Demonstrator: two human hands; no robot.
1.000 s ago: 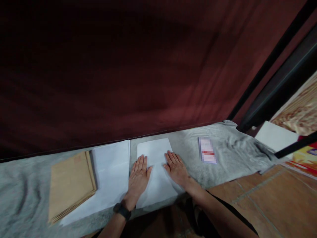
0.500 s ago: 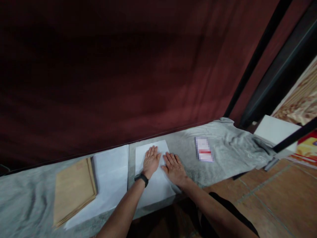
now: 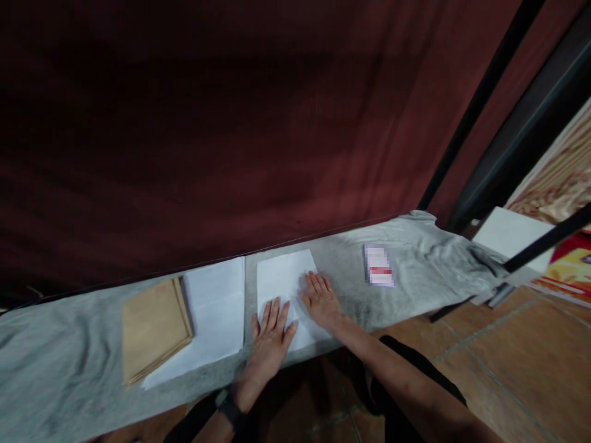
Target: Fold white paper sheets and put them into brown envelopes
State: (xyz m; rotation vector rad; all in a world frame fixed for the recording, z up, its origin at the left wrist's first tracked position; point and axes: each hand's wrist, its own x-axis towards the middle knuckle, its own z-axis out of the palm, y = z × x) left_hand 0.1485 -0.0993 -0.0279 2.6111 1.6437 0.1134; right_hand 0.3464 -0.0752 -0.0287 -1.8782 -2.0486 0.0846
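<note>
The left hand (image 3: 271,341) and right hand (image 3: 323,301) lie spread, palms down, on a white sheet (image 3: 284,277) on the cloth-covered table (image 3: 344,261). Leftward, brown envelopes (image 3: 154,329) overlap more paper (image 3: 217,307); rightward lies a blurred card (image 3: 379,266). A dark red backdrop (image 3: 277,154) rises close behind.

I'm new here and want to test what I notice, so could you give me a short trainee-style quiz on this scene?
1. True or false: the brown stack lies under the right hand.
2. Which wrist wears the dark watch? A) left B) right C) both
3. Fill in the colour: the left hand is spread over the lower part of a ____ sheet.

Key: 1. False; it lies farther left, partly on other white paper. 2. A. 3. White.
</note>
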